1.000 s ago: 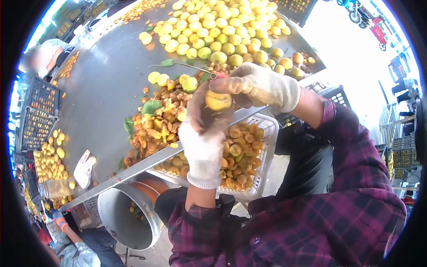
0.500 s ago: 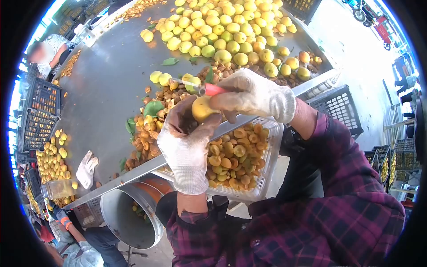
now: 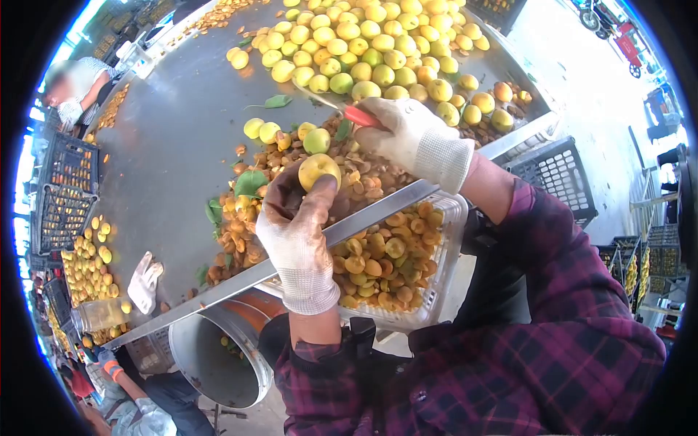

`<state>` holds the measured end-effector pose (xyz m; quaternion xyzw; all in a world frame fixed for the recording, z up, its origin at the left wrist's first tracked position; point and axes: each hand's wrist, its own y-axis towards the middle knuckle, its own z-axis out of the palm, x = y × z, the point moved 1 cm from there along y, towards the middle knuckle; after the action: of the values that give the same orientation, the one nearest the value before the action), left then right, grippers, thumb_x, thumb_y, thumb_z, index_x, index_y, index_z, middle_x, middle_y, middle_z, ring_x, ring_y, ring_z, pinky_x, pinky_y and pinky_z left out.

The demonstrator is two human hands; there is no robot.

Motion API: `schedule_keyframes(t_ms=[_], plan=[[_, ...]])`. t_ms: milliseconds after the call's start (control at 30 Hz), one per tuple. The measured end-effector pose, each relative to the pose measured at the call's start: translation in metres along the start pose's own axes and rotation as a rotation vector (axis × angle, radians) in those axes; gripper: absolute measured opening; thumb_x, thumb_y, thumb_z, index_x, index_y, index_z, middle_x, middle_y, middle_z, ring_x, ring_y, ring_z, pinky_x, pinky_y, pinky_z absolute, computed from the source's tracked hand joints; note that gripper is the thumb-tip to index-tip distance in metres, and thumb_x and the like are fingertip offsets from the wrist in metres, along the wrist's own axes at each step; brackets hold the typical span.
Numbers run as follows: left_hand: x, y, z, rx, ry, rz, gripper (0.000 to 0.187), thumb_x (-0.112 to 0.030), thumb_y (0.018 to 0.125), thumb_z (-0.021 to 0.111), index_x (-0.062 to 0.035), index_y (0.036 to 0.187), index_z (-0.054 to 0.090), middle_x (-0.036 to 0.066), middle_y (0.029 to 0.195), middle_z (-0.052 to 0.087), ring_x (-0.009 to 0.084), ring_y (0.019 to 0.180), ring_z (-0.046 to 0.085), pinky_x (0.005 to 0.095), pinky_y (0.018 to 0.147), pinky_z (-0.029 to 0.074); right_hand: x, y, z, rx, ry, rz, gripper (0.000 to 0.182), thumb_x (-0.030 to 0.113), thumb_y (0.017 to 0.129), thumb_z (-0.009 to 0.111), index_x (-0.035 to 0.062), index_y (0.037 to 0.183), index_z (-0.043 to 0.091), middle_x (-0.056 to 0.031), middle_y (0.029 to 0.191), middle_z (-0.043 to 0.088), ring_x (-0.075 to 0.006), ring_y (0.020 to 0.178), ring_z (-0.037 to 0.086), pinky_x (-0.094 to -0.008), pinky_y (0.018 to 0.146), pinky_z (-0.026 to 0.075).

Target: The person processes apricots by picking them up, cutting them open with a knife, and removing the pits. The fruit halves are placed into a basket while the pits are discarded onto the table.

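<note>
A whole yellow apricot sits between the thumb and fingers of my left hand, which wears a stained white glove. To the right and a little higher, my right hand, also gloved, is closed around the red handle of a small knife. Its thin blade points up and left, apart from the apricot. Under both hands lies a heap of brown pits and scraps along the table edge. Below the edge, a white plastic crate holds many apricot halves.
Whole apricots are piled at the far side of the metal table. A raised metal rim runs along the near edge. Below it is a large metal bucket. A loose white glove lies left; other people work on the left side.
My right hand has drawn the knife away from the apricot, moving slightly up. The apricot now shows whole in my left hand, which has stayed nearly in place.
</note>
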<state>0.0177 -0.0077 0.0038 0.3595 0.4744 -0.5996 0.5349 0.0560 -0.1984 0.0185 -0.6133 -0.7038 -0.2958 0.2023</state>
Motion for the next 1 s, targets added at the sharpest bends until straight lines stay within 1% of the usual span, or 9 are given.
schedule_keyframes(t_ms=[100,233,333,433,500,600,700,767,1000], plan=[[0.005,0.003,-0.002,0.055,-0.215,0.033,0.043,-0.013,0.088,0.067,0.0055,0.126,0.056,0.016,0.102,0.068,0.0268,0.083,0.07,0.0357,0.073,0.06,-0.005,-0.004,-0.003,-0.091,-0.069,-0.085,0.027,0.023,0.092,0.059,-0.0031,0.1,0.061,-0.0235,0.083,0.067,-0.0368,0.081,0.068,-0.0413,0.071,0.053],[0.002,0.002,-0.001,0.161,-0.443,0.002,0.049,-0.013,0.088,0.064,0.0032,0.133,0.052,0.015,0.113,0.065,0.0277,0.096,0.068,0.0386,0.085,0.057,0.01,-0.008,-0.028,0.278,0.486,0.205,0.028,0.022,0.095,0.059,-0.0026,0.107,0.064,-0.0187,0.082,0.067,-0.0281,0.075,0.068,-0.0371,0.069,0.052],[0.005,0.0,-0.01,0.227,-0.413,0.004,0.052,-0.008,0.085,0.067,0.0035,0.133,0.051,0.015,0.118,0.064,0.0271,0.102,0.066,0.0394,0.09,0.055,-0.012,-0.014,-0.006,-0.051,0.135,-0.086,0.03,0.026,0.098,0.055,-0.002,0.105,0.066,-0.0084,0.071,0.063,-0.0126,0.065,0.061,-0.029,0.059,0.048],[0.002,-0.002,-0.008,0.208,-0.364,0.037,0.051,-0.002,0.083,0.069,0.0036,0.131,0.052,0.014,0.115,0.065,0.0249,0.098,0.067,0.0359,0.084,0.057,0.025,-0.021,-0.03,0.149,0.473,0.142,0.035,0.031,0.1,0.054,-0.0019,0.104,0.065,-0.0041,0.069,0.059,-0.0104,0.062,0.056,-0.0272,0.057,0.045],[0.0,-0.002,-0.008,0.164,-0.379,0.067,0.05,0.001,0.082,0.069,0.0032,0.129,0.053,0.013,0.112,0.066,0.0233,0.093,0.068,0.0329,0.079,0.058,0.033,-0.032,-0.035,0.264,0.412,0.062,0.043,0.039,0.101,0.052,-0.0017,0.103,0.064,-0.0004,0.07,0.057,-0.0093,0.063,0.052,-0.0275,0.057,0.044],[0.0,-0.003,-0.011,0.024,-0.206,0.045,0.045,0.004,0.082,0.07,0.0012,0.124,0.056,0.013,0.104,0.068,0.0209,0.084,0.069,0.0282,0.07,0.058,0.027,-0.047,-0.017,0.373,0.494,0.015,0.048,0.042,0.102,0.05,-0.0032,0.105,0.064,-0.0059,0.078,0.063,-0.0117,0.065,0.055,-0.0304,0.06,0.047],[-0.006,-0.005,-0.01,-0.095,-0.081,-0.011,0.055,0.014,0.071,0.076,0.0026,0.122,0.058,0.01,0.102,0.068,0.0172,0.083,0.068,0.0294,0.068,0.06,0.038,-0.058,-0.013,0.455,0.572,0.098,0.049,0.043,0.102,0.05,-0.0042,0.105,0.063,-0.0071,0.076,0.063,-0.0127,0.064,0.056,-0.0302,0.06,0.047],[-0.007,-0.007,-0.009,0.003,-0.21,0.111,0.05,0.011,0.075,0.074,0.0031,0.122,0.059,0.012,0.104,0.069,0.0185,0.087,0.069,0.0313,0.072,0.061,0.037,-0.058,-0.011,0.505,0.562,0.162,0.049,0.043,0.102,0.051,-0.0049,0.104,0.063,-0.007,0.072,0.062,-0.0128,0.063,0.057,-0.0295,0.059,0.046],[-0.009,-0.009,-0.017,0.117,-0.41,0.063,0.042,-0.001,0.088,0.067,0.0037,0.128,0.055,0.014,0.108,0.069,0.024,0.09,0.07,0.034,0.078,0.06,0.032,-0.052,-0.004,0.493,0.599,0.197,0.049,0.043,0.102,0.05,-0.0039,0.098,0.064,-0.0043,0.064,0.056,-0.0106,0.059,0.054,-0.0283,0.056,0.044]])
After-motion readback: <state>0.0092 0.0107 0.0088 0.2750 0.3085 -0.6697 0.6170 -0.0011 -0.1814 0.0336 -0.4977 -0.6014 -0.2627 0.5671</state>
